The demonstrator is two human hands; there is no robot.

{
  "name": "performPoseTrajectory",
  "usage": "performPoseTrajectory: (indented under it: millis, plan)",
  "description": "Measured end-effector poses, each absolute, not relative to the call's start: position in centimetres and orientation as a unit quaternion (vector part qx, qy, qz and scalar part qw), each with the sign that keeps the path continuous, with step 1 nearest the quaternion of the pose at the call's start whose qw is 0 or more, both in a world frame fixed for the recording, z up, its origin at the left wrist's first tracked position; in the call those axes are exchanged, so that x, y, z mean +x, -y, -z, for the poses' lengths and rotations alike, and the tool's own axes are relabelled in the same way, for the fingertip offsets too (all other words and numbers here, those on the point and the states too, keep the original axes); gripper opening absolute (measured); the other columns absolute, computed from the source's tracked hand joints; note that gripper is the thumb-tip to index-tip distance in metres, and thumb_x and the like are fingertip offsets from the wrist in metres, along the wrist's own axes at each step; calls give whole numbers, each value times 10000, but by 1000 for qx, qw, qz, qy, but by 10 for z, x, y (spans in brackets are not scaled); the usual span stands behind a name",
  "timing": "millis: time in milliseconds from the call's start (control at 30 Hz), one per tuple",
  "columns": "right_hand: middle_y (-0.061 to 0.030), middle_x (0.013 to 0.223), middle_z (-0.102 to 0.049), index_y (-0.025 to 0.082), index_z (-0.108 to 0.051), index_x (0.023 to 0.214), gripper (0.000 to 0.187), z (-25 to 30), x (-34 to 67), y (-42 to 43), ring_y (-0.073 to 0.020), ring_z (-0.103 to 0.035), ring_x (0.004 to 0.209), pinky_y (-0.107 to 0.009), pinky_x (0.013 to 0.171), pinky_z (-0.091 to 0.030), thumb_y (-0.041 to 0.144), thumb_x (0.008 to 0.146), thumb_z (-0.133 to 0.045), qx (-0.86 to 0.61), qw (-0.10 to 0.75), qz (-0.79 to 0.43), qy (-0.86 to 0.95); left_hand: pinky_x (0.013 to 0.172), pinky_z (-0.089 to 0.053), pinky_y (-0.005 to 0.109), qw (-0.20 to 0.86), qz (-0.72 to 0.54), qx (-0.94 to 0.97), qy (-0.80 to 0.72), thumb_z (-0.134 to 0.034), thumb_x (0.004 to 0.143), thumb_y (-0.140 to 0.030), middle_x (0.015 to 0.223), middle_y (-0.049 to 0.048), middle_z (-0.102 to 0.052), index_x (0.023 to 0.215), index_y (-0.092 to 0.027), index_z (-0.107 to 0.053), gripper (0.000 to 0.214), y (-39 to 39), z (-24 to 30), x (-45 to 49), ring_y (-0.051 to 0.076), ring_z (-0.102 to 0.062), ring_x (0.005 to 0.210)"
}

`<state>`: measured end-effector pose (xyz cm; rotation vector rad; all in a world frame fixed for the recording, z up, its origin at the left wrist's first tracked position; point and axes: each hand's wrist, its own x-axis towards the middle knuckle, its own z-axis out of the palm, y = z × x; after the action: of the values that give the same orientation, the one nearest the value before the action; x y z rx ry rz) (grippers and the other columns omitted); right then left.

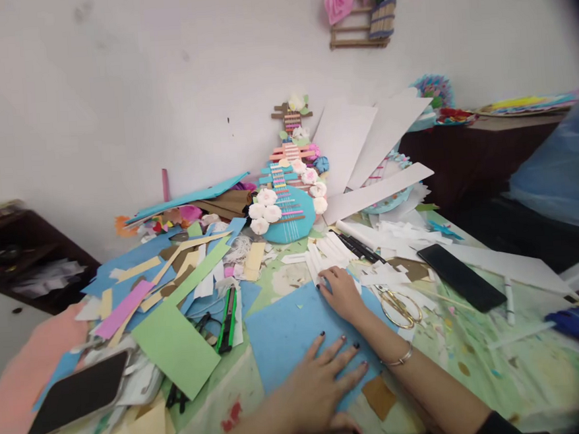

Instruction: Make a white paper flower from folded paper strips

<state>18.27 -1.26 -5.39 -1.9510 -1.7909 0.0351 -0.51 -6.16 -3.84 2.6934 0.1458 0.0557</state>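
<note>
A sheet of blue paper (288, 333) lies on the table in front of me. My left hand (325, 380) rests flat on its lower part, fingers spread, holding nothing. Near the sheet's upper edge is my right hand (342, 296), its fingers apart and bent a little, with the fingertips beside or touching some narrow white paper strips (315, 261). Gold-handled scissors (399, 307) lie just right of that hand. Left of the blue sheet are a green-and-black utility knife (227, 320) and a piece of light green paper (177, 347).
Guitar-shaped paper crafts with white flowers (289, 214) lean against the wall. A dark phone (462, 277) lies at right, another phone (78, 394) at left. Black pens (356, 247), tall white boards (347, 147) and many coloured paper scraps (137, 270) surround the work area.
</note>
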Motion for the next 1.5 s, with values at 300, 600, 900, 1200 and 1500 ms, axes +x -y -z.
performPoseTrajectory:
  millis: [300, 600, 900, 1200, 1500]
  plan:
    - [-86, 997, -592, 186, -638, 966, 171, 59, 183, 10, -225, -506, 953, -317, 830, -351, 215, 842, -525, -709, 259, -20, 655, 1059, -128, 623, -27, -56, 883, -465, -422, 884, -242, 1395, 194, -417, 1316, -146, -484, 446, -32, 37, -55, 357, -230, 1363]
    - [-60, 887, -620, 172, -651, 824, 155, 53, 181, 13, -197, -511, 888, -304, 804, -346, 121, 825, -505, -694, 295, -11, 657, 999, -385, 491, 206, -293, 841, -404, -504, 802, -186, 1118, 130, -663, 990, -193, -703, 274, -25, 25, -2, 298, -564, 1119]
    - [-71, 846, -595, 170, -600, 804, 89, 51, 173, 15, -221, -504, 840, -322, 778, -370, 187, 824, -515, -705, 295, 12, 645, 700, -554, 310, 670, -390, 479, -412, -720, 654, -352, 919, 143, -691, 903, -84, -661, 371, -33, 45, 3, 204, -693, 730]
    - [-77, 856, -570, 168, -583, 778, 100, 59, 175, 9, -215, -501, 839, -321, 778, -385, 164, 830, -499, -708, 276, 18, 650, 764, -531, 347, 714, -402, 430, -379, -775, 608, -375, 1026, 182, -661, 1023, -90, -588, 537, -31, 35, 4, 235, -690, 788]
    - [-87, 866, -558, 154, -584, 754, 103, 56, 173, 2, -215, -490, 849, -318, 790, -386, 144, 819, -505, -714, 280, 12, 642, 744, -532, 336, 710, -408, 426, -385, -766, 598, -319, 964, 170, -674, 954, -74, -592, 466, -30, 39, 4, 239, -692, 770]
